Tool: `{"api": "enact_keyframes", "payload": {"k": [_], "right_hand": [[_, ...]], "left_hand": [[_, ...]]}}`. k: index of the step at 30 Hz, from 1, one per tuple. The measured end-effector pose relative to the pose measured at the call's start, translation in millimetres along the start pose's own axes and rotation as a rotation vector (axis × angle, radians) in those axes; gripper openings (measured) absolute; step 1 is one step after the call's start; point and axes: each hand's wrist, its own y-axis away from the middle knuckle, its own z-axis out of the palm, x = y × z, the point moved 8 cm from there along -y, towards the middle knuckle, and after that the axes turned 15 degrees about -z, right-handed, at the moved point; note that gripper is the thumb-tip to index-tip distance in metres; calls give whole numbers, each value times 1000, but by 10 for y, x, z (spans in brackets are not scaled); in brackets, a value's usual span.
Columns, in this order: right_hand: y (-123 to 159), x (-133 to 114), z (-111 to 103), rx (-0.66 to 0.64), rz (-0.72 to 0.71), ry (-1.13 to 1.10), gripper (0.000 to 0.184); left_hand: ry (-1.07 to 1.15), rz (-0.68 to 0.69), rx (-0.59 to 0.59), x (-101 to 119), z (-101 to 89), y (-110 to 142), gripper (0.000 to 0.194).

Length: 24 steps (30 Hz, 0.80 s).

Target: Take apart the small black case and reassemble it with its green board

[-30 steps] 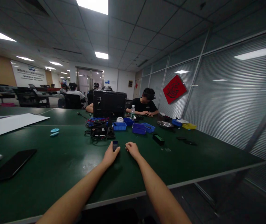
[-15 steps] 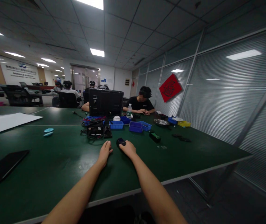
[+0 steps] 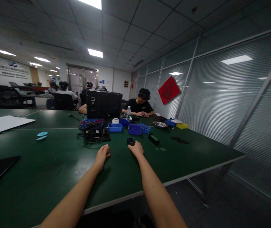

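My right hand (image 3: 136, 149) grips the near end of a small black device with a dark screen (image 3: 131, 141), at or just over the green table. The underside of the device and part of its body are hidden by my fingers. To its left, my left hand (image 3: 102, 155) rests at the tabletop with nothing in it, fingers stretched forward and a little apart. Right of the device lies a black box with a green top (image 3: 154, 139). Small clear pieces (image 3: 162, 149) sit on the table just in front of that box.
Beyond my hands stand blue trays (image 3: 115, 127), a tangle of cables (image 3: 91, 124), a white ball (image 3: 115, 121), a water bottle (image 3: 128, 113) and a black monitor (image 3: 104, 104). A metal plate (image 3: 160, 124) lies farther right. Across the table sits another person (image 3: 139, 104).
My right hand has carried the black device rightward, away from my left hand. The view has swung slightly to the right. My left hand keeps its pose.
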Motion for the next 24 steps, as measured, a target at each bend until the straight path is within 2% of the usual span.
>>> {"api": "enact_keyframes", "payload": {"k": [7,15,24], "right_hand": [[-12,33,30,-28,14,16,61],[-11,25,42,-34,3,30,51],[3,18,18,3,18,57,47]], "left_hand": [[10,-8,-6,15,12,24,36],[7,-8,-7,22,14,39,36],[19,-19,-14,19,17,39,35]]}}
